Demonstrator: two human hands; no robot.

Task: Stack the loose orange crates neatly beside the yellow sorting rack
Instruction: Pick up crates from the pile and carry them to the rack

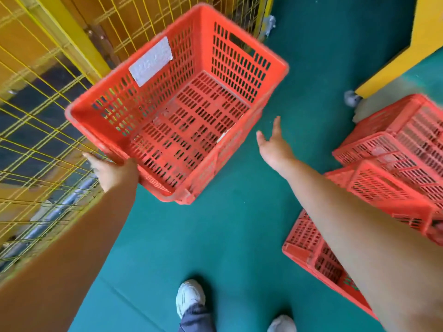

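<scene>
An empty orange slotted crate (pixel 191 121) with a white label on its inner wall stands upright, nested on another crate beneath it, close against the yellow wire-mesh sorting rack (pixel 36 111). My left hand (pixel 112 171) grips the crate's near left rim corner. My right hand (pixel 274 144) hovers open to the right of the crate, fingers spread, touching nothing. More loose orange crates (pixel 393 164) lie tumbled on the floor at the right, partly behind my right forearm.
Green floor (pixel 215 236) lies between the rack and the loose crates. A yellow cart or panel on a caster (pixel 352 98) stands at the upper right. My two white shoes (pixel 190 295) are at the bottom.
</scene>
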